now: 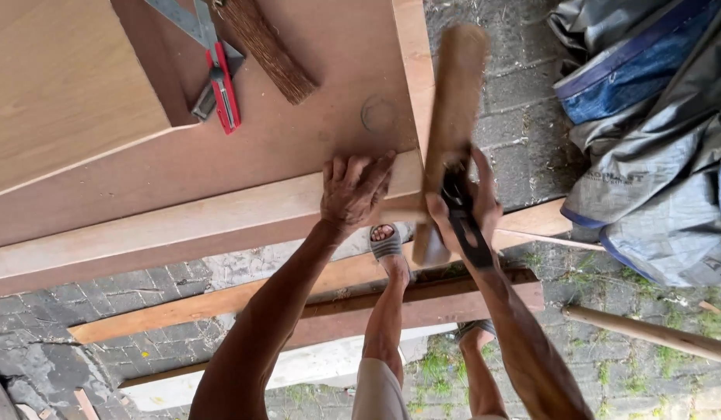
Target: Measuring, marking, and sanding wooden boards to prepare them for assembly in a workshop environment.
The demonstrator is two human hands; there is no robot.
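Seemingly worn smooth, the wooden hand plane [450, 132] is a long pale-brown block, blurred, tilted over the corner of the reddish plywood panel [298, 148]. The right hand [465, 206] wraps its fingers shut around the plane's dark iron. The left hand [354, 190] presses bent fingers on the panel's edge rail [181, 225], just beside.
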